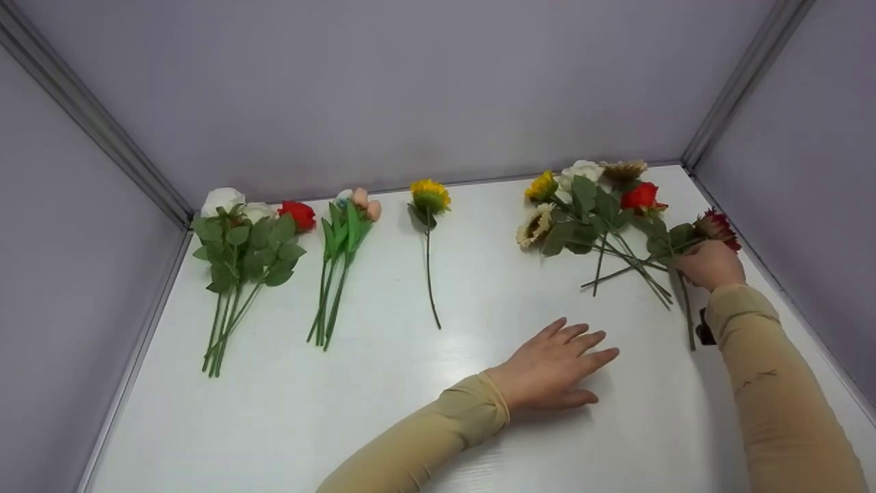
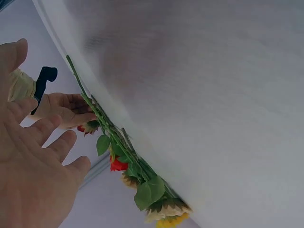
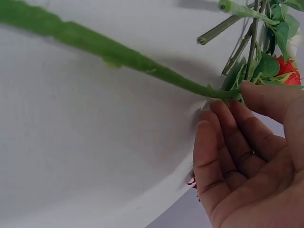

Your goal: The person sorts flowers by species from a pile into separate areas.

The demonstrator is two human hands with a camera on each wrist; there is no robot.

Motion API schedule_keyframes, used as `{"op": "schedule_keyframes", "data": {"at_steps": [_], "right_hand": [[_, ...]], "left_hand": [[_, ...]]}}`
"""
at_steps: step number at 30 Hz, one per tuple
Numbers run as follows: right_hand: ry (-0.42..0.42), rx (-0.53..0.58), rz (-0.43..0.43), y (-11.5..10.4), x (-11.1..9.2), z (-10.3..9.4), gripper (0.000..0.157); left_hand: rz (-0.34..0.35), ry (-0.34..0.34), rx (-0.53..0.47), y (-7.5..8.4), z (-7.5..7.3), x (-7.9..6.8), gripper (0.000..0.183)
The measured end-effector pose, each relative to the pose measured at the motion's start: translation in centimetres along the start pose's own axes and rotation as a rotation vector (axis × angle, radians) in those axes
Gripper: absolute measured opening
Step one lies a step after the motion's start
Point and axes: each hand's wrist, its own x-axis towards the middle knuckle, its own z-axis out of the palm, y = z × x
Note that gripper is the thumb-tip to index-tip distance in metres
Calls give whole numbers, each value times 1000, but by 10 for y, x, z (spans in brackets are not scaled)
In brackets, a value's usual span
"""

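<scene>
At the right end of the white table my right hand (image 1: 712, 265) pinches a green rose stem (image 3: 128, 59) between thumb and fingertips. The stem's lower end points toward me, and its leafy part leads toward the red rose (image 1: 640, 197). A dark red flower (image 1: 720, 227) lies just beyond this hand, mostly behind the fingers in the right wrist view. My left hand (image 1: 554, 370) is spread palm down close over the table, fingers straight, holding nothing. Nearest to it are the crossed stems of the right-hand bunch, with a white rose (image 1: 580, 177) and a cream sunflower (image 1: 535, 227).
A single yellow sunflower (image 1: 430, 197) lies mid-table. Left of it are pale tulips (image 1: 367, 205), then white roses (image 1: 222, 200) with another red rose (image 1: 297, 215). Grey-white panels (image 1: 424, 89) wall the table at the back and sides.
</scene>
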Motion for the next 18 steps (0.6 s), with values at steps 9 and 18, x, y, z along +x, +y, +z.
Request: {"op": "schedule_keyframes", "data": {"at_steps": [9,18], "right_hand": [[29,20,1,1,2,5,39],[19,143,35,8,5,0,28]], "left_hand": [[8,0,-7,8,2,11,73],[-8,-19,-47,7,1,11,70]]}}
